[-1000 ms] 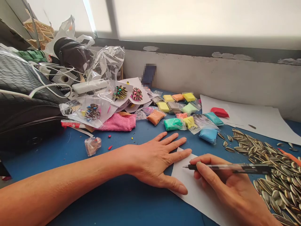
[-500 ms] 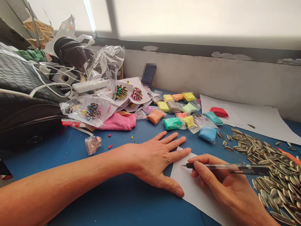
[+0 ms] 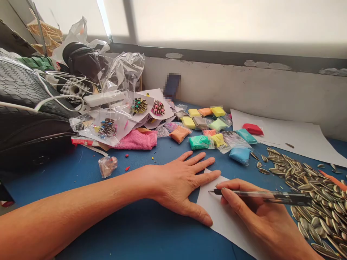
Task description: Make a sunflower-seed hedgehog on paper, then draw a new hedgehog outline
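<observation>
Spread flat, my left hand (image 3: 187, 184) presses on the blue tabletop, its index finger and thumb lying over the left edge of a white sheet of paper (image 3: 222, 220). My right hand (image 3: 260, 209) grips a black pen (image 3: 262, 196) near its front end. The pen's tip points left, close to the paper's upper left corner; whether it touches cannot be made out. No marks show on the visible part of the sheet. My right hand and wrist cover much of the paper's right side.
Striped sunflower seeds (image 3: 320, 198) are heaped at the right. Packets of coloured clay (image 3: 200, 142) lie beyond my hands. More white paper (image 3: 279, 128) rests by the wall. Seed-covered crafts (image 3: 108, 127), a pink cloth (image 3: 141, 140) and a black bag (image 3: 32, 115) fill the left.
The pen and my right fingers have shifted very slightly, with the pen's back end a little lower. My left hand stays in place.
</observation>
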`<control>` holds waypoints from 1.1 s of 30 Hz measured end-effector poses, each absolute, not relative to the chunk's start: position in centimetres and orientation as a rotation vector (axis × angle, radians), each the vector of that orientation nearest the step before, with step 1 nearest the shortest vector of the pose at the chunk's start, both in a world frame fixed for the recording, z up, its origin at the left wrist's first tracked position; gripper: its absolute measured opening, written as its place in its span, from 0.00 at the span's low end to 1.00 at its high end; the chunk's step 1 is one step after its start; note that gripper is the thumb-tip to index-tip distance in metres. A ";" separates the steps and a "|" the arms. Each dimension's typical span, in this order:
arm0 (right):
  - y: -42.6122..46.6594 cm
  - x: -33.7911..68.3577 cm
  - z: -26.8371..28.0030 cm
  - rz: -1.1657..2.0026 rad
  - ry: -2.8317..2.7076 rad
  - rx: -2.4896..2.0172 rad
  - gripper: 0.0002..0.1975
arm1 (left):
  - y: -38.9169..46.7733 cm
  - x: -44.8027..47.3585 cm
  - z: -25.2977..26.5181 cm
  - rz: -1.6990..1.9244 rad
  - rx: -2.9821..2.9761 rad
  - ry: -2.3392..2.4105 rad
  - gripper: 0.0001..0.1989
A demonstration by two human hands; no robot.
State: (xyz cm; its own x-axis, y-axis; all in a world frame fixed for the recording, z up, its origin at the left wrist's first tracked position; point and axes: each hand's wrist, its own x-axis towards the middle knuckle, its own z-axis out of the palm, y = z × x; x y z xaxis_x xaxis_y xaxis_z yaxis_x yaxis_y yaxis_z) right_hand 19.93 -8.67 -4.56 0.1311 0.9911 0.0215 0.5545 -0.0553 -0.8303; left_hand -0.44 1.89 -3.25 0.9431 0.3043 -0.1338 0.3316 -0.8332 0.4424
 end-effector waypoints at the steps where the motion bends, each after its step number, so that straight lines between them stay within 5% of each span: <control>1: -8.6 20.1 -4.5 0.757 -1.555 -1.688 0.15 | 1.9 -0.4 -3.3 -0.082 2.624 0.455 0.50; 33: -8.6 20.9 -4.1 0.784 -1.604 -1.733 0.17 | 1.9 -0.5 -3.4 -0.069 2.625 0.455 0.50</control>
State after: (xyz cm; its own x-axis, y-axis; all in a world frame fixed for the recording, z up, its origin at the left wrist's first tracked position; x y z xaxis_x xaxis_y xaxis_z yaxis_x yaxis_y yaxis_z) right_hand 20.93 -8.55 -4.10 0.0764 0.9971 -0.0019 0.6138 -0.0485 -0.7880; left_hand -0.48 1.90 -3.42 0.9436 0.3059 -0.1264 0.3296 -0.8335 0.4434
